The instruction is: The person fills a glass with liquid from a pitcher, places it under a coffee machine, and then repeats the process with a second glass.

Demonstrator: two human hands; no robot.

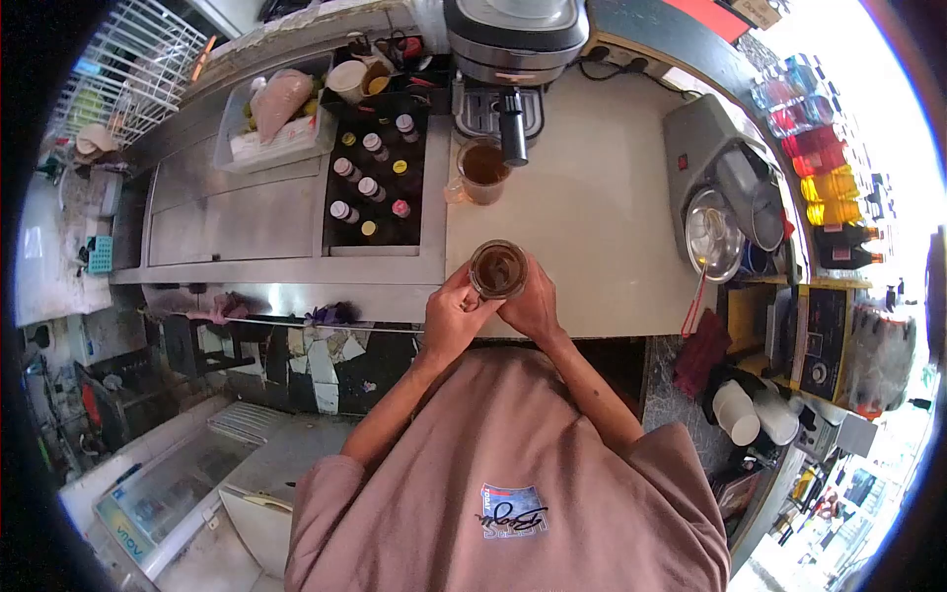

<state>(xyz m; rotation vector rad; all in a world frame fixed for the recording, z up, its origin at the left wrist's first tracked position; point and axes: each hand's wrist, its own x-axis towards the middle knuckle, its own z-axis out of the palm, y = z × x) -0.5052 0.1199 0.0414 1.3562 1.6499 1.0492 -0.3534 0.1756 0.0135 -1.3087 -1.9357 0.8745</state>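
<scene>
Between my two hands is a small clear cup (498, 268) with brown liquid in it, above the front part of the pale counter. My left hand (456, 314) is closed round its left and near side. On the other side my right hand (534, 301) wraps the cup, its fingers partly hidden. Just beyond stands a clear jug (483, 176) of brown liquid, its handle pointing left. It sits right in front of the espresso machine (517, 39), partly under the black portafilter handle (513, 128).
Several capped bottles (371, 187) fill a dark recess on the left, beside a plastic bin (276, 128) of bags. A grey appliance (705, 148) and a metal strainer (714, 235) occupy the counter's right side. Stacked white cups (736, 412) lie at lower right.
</scene>
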